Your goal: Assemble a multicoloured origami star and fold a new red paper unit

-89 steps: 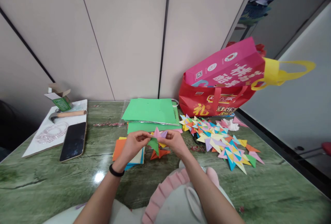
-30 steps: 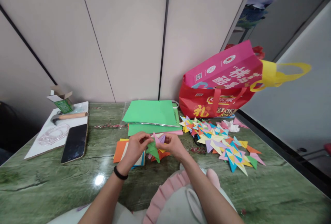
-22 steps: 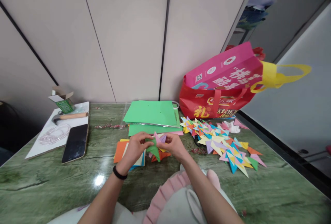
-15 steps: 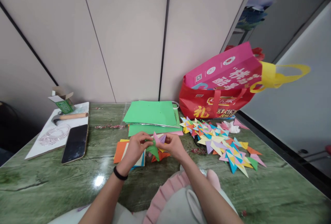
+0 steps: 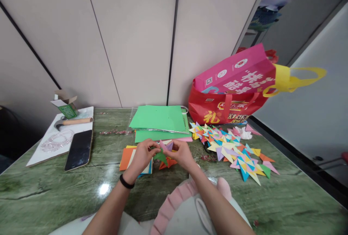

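Observation:
Between the fingertips of both hands is a folded paper star [image 5: 161,156] with green, pink and purple points. My left hand [image 5: 145,152] is closed, pinching its green side. Closed as well, my right hand [image 5: 183,153] grips the pink and purple side. Orange folded paper [image 5: 168,163] shows just below; whether it is joined to the star I cannot tell. Beside my left hand lies a stack of coloured paper squares [image 5: 126,159], partly covered by the hand. A pile of folded paper stars [image 5: 231,148] in many colours spreads out to the right.
Green paper sheets [image 5: 160,117] lie at the back. A red gift bag [image 5: 212,106] holding a pink bag [image 5: 239,70] stands behind the stars. On the left, a hammer [image 5: 77,121], a small green box [image 5: 67,110] and a phone [image 5: 78,150] rest on or against a white board [image 5: 38,157].
The paper star has tilted slightly, and its green point hangs less far down than before. Both hands keep nearly the same place and grip.

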`<state>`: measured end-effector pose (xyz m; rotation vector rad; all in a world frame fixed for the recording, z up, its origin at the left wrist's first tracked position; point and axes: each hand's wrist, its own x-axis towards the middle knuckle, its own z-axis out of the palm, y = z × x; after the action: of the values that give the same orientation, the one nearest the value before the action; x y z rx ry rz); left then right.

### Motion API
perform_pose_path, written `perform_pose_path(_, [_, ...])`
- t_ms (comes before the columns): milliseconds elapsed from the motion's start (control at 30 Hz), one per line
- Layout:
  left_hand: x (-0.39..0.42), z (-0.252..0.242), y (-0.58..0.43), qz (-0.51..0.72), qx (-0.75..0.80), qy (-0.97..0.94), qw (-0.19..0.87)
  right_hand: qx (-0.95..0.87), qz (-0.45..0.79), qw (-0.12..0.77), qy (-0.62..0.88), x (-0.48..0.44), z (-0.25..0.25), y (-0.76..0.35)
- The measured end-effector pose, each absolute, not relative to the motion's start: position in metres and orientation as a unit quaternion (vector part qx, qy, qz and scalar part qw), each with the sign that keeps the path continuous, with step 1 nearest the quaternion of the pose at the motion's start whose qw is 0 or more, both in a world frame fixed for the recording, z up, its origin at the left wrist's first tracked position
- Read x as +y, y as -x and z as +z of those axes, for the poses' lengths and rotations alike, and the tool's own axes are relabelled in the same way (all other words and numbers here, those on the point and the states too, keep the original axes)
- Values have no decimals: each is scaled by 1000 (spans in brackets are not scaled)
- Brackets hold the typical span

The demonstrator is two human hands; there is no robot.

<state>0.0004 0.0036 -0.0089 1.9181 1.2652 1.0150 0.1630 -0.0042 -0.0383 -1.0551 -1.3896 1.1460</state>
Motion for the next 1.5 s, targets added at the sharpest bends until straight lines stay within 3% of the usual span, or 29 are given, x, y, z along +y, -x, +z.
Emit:
perform_pose_path(333, [0,-2,-1,367,475,-736,313,-618,411,486,461,-7,-37,-163])
perform_pose_path(567, [0,0,-2,379,459,-731,333,-562,476,509,445,-6,-34,-162])
perform_pose_path(867, [0,-3,-3,423,502,-615,435,-514,546,508,424,-6,-31,-162])
perform_pose_path(1233, [0,-5,-5,469,499,-556,470,-536,534,464,461,-5,-33,-166])
perform_pose_path(1500, [1,-4,-3,470,505,-567,451,-491,575,492,432,-6,-31,-164])
